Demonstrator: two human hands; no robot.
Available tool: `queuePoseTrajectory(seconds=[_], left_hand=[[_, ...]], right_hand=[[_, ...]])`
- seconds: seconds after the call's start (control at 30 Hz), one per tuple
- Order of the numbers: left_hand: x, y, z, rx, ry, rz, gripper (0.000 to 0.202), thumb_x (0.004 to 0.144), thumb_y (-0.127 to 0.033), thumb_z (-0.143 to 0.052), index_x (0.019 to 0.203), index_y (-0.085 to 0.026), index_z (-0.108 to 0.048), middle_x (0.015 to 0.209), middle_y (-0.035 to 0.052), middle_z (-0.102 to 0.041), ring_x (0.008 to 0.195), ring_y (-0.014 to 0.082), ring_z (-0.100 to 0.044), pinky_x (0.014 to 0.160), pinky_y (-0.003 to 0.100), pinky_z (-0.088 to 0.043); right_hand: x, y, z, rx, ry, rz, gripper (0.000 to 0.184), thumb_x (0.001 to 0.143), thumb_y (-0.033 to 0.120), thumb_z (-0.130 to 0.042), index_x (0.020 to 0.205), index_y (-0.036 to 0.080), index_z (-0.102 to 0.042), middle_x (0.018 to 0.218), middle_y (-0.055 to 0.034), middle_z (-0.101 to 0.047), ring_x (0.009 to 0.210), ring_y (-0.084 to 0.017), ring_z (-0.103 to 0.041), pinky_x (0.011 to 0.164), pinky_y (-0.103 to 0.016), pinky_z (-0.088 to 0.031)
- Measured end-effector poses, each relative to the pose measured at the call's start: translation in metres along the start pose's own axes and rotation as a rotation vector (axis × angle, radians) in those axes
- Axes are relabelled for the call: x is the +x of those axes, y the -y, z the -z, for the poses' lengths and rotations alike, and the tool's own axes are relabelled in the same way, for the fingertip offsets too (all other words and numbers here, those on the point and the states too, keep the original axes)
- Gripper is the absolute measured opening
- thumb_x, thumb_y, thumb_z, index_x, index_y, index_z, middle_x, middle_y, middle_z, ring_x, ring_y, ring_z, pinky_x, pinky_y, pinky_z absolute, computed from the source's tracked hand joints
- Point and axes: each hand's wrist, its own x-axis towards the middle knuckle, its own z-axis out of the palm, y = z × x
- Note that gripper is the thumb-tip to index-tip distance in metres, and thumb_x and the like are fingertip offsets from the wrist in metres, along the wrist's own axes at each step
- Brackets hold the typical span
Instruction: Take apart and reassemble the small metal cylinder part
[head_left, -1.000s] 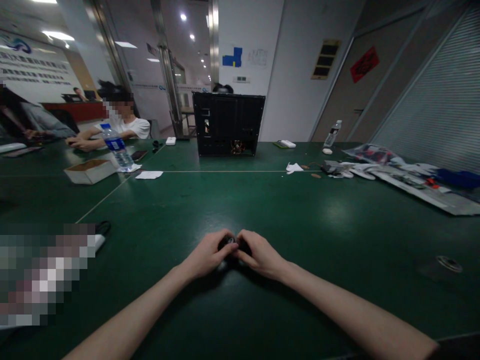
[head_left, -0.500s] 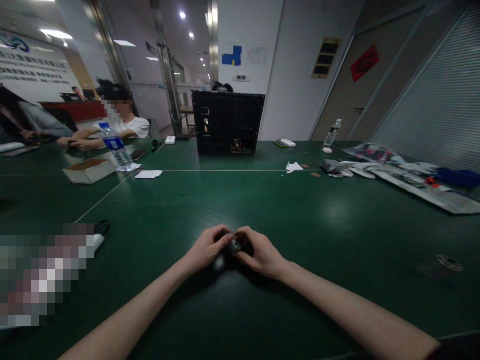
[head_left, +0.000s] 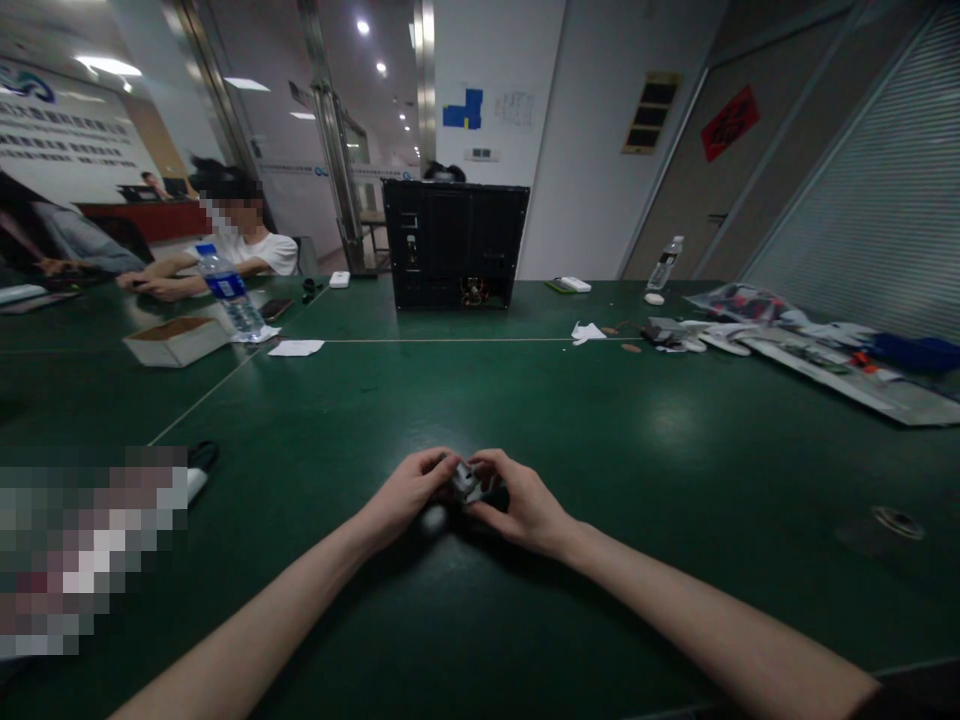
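Note:
My left hand (head_left: 403,498) and my right hand (head_left: 524,503) meet low over the green table (head_left: 570,420), near its front edge. Between their fingertips they pinch a small grey and dark part (head_left: 466,484), too small to name. A pale rounded piece (head_left: 433,518) shows just under my left fingers; whether it belongs to the part I cannot tell. Both hands have their fingers curled round the part.
A black computer case (head_left: 454,245) stands upright at the far middle. A cardboard box (head_left: 177,340), a water bottle (head_left: 228,292) and a seated person (head_left: 240,250) are at the back left. Bags and parts (head_left: 817,350) litter the right side. A second bottle (head_left: 666,264) stands far right.
My hands have drawn slightly nearer and turned the small part, so its lighter grey side now shows between the fingertips.

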Motion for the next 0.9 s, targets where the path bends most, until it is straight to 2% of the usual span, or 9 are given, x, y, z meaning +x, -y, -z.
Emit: queuePoseTrajectory(seconds=[0.1, 0.2, 0.33, 0.5, 0.6, 0.7, 0.9], left_hand=[[-0.001, 0.000, -0.002, -0.100, 0.008, 0.056, 0.038, 0.080, -0.049, -0.061, 0.086, -0.012, -0.060, 0.075, 0.0006, -0.058, 0.065, 0.0109, -0.052, 0.059, 0.020, -0.040], [-0.002, 0.000, -0.003, -0.168, 0.002, 0.095, 0.038, 0.078, -0.047, -0.064, 0.089, -0.012, -0.060, 0.078, 0.0017, -0.059, 0.066, 0.0110, -0.054, 0.059, 0.020, -0.041], [-0.003, 0.000, -0.004, -0.151, -0.006, 0.120, 0.038, 0.077, -0.047, -0.066, 0.088, -0.011, -0.060, 0.077, 0.0020, -0.061, 0.066, 0.0117, -0.056, 0.060, 0.020, -0.041], [-0.002, 0.002, -0.002, -0.119, 0.001, 0.114, 0.042, 0.077, -0.050, -0.064, 0.089, -0.010, -0.063, 0.077, 0.0037, -0.063, 0.066, 0.0120, -0.057, 0.062, 0.022, -0.042], [-0.001, 0.001, -0.002, -0.114, 0.024, 0.091, 0.043, 0.080, -0.051, -0.060, 0.092, -0.009, -0.063, 0.078, 0.0045, -0.063, 0.068, 0.0125, -0.058, 0.064, 0.023, -0.043], [-0.002, -0.002, -0.003, -0.035, 0.017, 0.037, 0.041, 0.082, -0.050, -0.058, 0.092, -0.010, -0.062, 0.077, 0.0036, -0.062, 0.069, 0.0134, -0.058, 0.065, 0.023, -0.045], [-0.003, -0.008, -0.004, 0.258, -0.007, -0.106, 0.029, 0.087, -0.039, -0.053, 0.095, -0.012, -0.060, 0.078, 0.0023, -0.061, 0.068, 0.0136, -0.055, 0.064, 0.024, -0.046]], right_hand=[[0.000, 0.003, 0.002, -0.055, 0.008, 0.052, 0.054, 0.077, 0.028, -0.067, 0.124, 0.023, -0.040, 0.103, -0.0052, -0.057, 0.084, -0.016, -0.057, 0.072, -0.029, -0.047], [0.000, 0.005, 0.002, -0.140, 0.015, 0.072, 0.050, 0.079, 0.028, -0.065, 0.124, 0.024, -0.042, 0.108, -0.0067, -0.053, 0.089, -0.018, -0.055, 0.074, -0.029, -0.047], [0.000, 0.006, 0.002, -0.192, -0.005, 0.067, 0.044, 0.080, 0.027, -0.063, 0.121, 0.024, -0.047, 0.107, -0.0064, -0.053, 0.088, -0.017, -0.055, 0.073, -0.029, -0.047], [0.001, 0.007, 0.004, -0.117, -0.034, 0.064, 0.037, 0.081, 0.026, -0.061, 0.117, 0.021, -0.050, 0.099, -0.0065, -0.058, 0.086, -0.018, -0.055, 0.073, -0.029, -0.046], [0.003, 0.007, 0.005, -0.038, -0.090, 0.001, 0.032, 0.083, 0.028, -0.059, 0.113, 0.018, -0.053, 0.097, -0.0071, -0.060, 0.083, -0.017, -0.056, 0.073, -0.030, -0.046], [0.004, 0.005, 0.005, 0.065, -0.107, -0.100, 0.027, 0.086, 0.030, -0.055, 0.111, 0.018, -0.054, 0.093, -0.0061, -0.063, 0.076, -0.015, -0.057, 0.070, -0.028, -0.046], [0.005, 0.002, 0.000, 0.243, -0.040, -0.206, 0.023, 0.090, 0.034, -0.050, 0.105, 0.017, -0.050, 0.082, -0.0029, -0.062, 0.068, -0.013, -0.056, 0.062, -0.024, -0.044]])
